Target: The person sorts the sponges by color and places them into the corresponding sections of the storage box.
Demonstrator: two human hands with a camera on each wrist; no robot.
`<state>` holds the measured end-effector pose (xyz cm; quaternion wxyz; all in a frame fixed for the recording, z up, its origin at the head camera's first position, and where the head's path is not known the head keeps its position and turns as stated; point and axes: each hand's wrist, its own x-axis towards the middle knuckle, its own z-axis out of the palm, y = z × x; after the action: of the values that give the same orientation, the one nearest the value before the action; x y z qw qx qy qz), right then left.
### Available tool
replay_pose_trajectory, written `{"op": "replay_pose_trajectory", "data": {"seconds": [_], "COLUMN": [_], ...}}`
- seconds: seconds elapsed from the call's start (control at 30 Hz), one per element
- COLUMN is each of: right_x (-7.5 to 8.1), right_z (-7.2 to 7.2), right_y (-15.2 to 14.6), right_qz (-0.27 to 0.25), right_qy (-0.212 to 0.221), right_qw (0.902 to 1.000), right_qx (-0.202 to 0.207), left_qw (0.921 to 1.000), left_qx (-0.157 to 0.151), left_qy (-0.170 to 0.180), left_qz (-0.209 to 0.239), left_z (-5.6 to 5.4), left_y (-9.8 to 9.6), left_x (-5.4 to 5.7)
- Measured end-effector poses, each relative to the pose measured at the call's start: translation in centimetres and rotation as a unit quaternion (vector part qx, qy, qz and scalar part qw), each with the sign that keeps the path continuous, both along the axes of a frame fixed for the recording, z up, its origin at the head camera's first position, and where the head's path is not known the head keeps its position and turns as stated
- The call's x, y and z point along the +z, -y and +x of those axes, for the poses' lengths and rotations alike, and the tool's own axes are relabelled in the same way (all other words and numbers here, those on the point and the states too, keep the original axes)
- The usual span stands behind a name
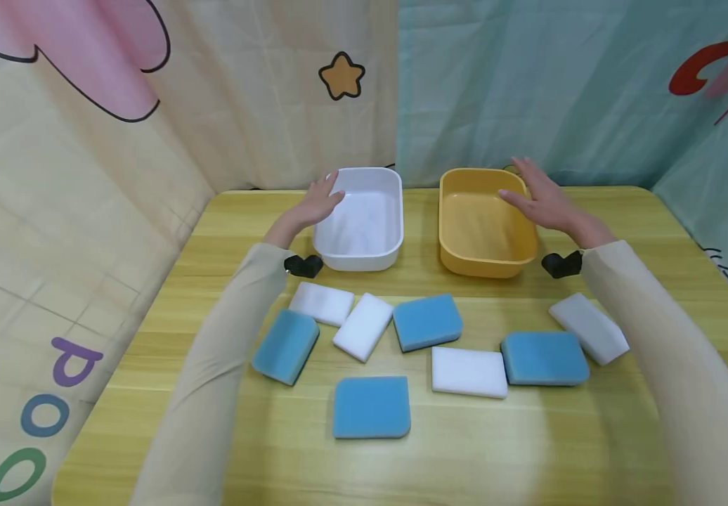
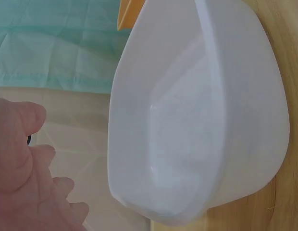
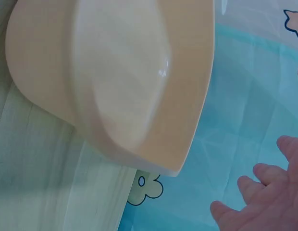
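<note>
Head view: a white rectangular plastic tub [image 1: 359,261] is lying three o'clock from the splayed left grip [image 1: 315,205], its yellow twin [image 1: 483,266] nine from the splayed right grip [image 1: 544,202].

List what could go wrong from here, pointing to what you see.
The left hand, near the white tub, might knock it. The right hand could likewise bump the yellow tub. In the head view, the right sleeve overlaps a white sponge and might drag it.

- Yellow wood-grain table [image 1: 294,450] with rounded corners, catching a soft sheen of light [image 1: 484,453]
- Cream fabric backdrop [image 1: 263,91] behind, printed with an orange star [image 1: 341,76]
- Teal fabric backdrop [image 1: 528,91] adjoining, right
</note>
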<state>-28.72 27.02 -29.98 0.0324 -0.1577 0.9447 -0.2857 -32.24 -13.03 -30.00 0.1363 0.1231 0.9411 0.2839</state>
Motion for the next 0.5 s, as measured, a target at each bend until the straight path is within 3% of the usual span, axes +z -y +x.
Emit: {"op": "replay_pose_trajectory", "data": {"seconds": [0.23,0.4,0.5], "right_x": [0.2,0.0,0.0], "right_z": [1.3,2.2,2.5], "right_y": [-0.5,-0.9,-1.2], "right_qz": [-0.007,-0.006,-0.009], "right_qy": [-0.008,-0.035,-0.046], "right_qw": [0.9999,0.9993,0.9988], "right_qx": [-0.008,-0.012,-0.013], "left_qw": [0.9962,0.9841,0.9792], "left_qx": [0.026,0.051,0.06], "left_qy": [0.036,0.086,0.117], "left_qz": [0.075,0.147,0.154], "left_z": [0.6,1.5,1.9], "left_y": [1.2,2.6,3.4], "left_x": [-0.3,-0.5,-0.5]}}
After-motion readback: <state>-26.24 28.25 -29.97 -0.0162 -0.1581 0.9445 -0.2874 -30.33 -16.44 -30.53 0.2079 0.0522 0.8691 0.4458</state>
